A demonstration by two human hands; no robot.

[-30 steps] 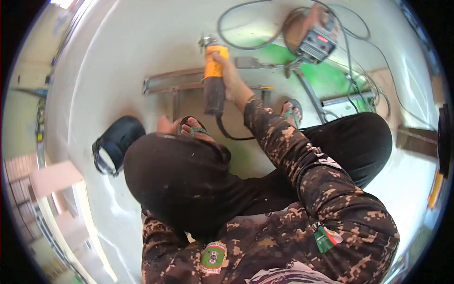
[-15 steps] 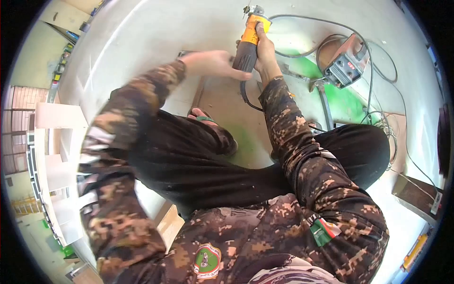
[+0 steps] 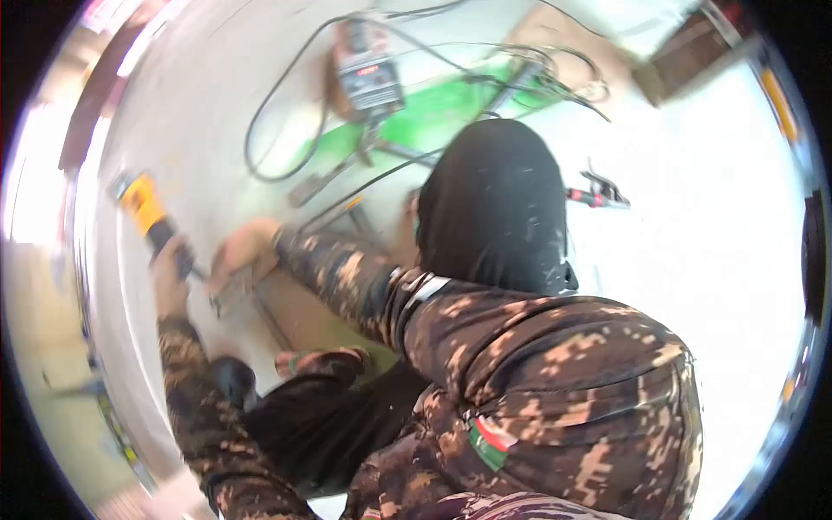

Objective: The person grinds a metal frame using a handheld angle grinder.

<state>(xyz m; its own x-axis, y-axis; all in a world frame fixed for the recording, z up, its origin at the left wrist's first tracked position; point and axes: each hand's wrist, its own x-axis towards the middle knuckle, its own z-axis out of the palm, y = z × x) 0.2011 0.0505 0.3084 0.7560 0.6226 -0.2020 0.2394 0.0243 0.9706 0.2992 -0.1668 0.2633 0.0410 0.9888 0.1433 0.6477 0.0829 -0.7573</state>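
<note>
My left hand [image 3: 172, 264] is wrapped round the dark body of a yellow and black angle grinder [image 3: 146, 206], its head pointing up and left. To the right of it is my right hand [image 3: 245, 246], blurred, its fingers bent down over a greyish metal piece [image 3: 227, 300] at the end of a brown board [image 3: 299, 299]. Whether those fingers grip the metal piece cannot be made out. The grinder's disc is blurred.
A welding machine [image 3: 371, 85] with a red-lit display stands at the top, with cables looping around it. Near it is a hammer-like metal tool [image 3: 328, 178]. A red and black clamp [image 3: 598, 192] lies right of my knee [image 3: 494, 204]. A brown box [image 3: 693, 54] is at upper right.
The angle grinder has passed from my right hand to my left and moved left. My right hand has come down to the metal piece. The whole view has turned.
</note>
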